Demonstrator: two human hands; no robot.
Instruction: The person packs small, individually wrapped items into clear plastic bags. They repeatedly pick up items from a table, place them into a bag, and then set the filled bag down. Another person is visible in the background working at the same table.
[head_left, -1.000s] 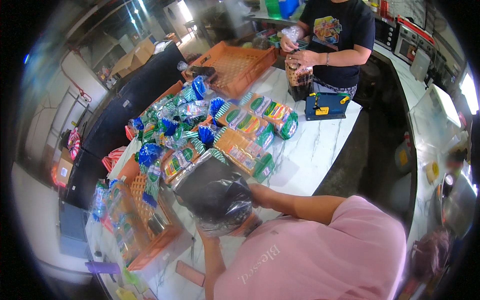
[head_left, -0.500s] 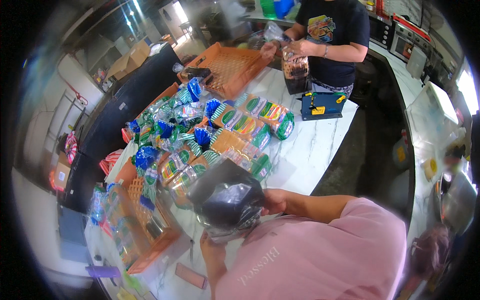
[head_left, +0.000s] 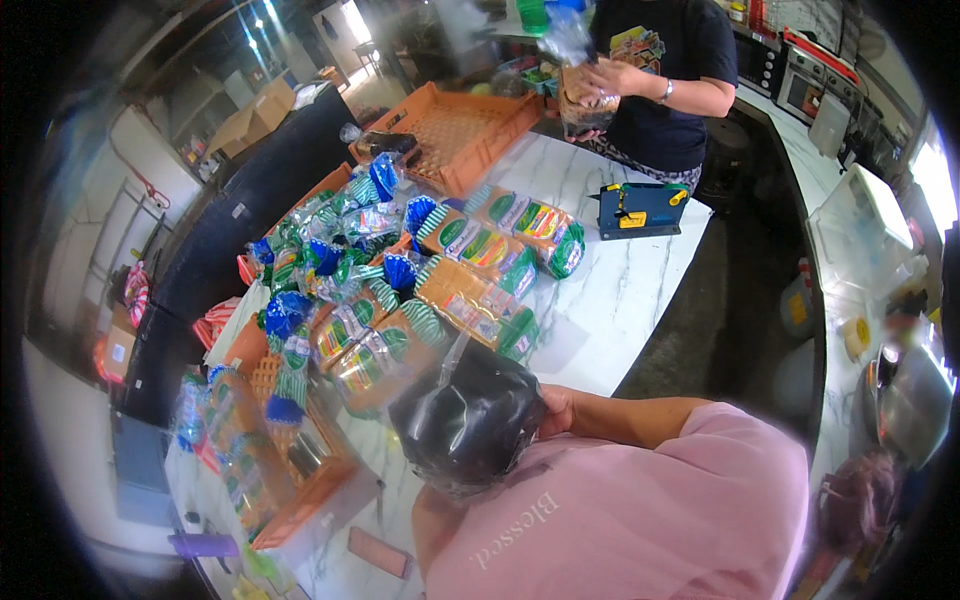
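Close to my chest is a clear plastic bag [head_left: 465,415] with a dark, loaf-sized block in it. My right hand [head_left: 556,412] grips the bag's right side, its fingers partly hidden behind the plastic. My left forearm [head_left: 436,530] runs up to the bag's lower left, but the bag covers that hand and its fingers. Just beyond lie several bagged sliced loaves [head_left: 470,295] with green-striped wrappers and blue gathered ends. An orange crate [head_left: 345,480] with more bagged bread stands to my left.
Across the marble-patterned table [head_left: 600,330], a co-worker [head_left: 670,110] holds up a bagged brown loaf [head_left: 583,100]. A dark blue tape dispenser-like device [head_left: 640,212] stands near the right edge. An orange crate [head_left: 465,130] lies at the back, and a phone [head_left: 379,552] lies near me.
The dark bagged block has tipped and shifted slightly right, and my left hand has gone out of sight behind it. The co-worker has lifted the brown loaf off the table.
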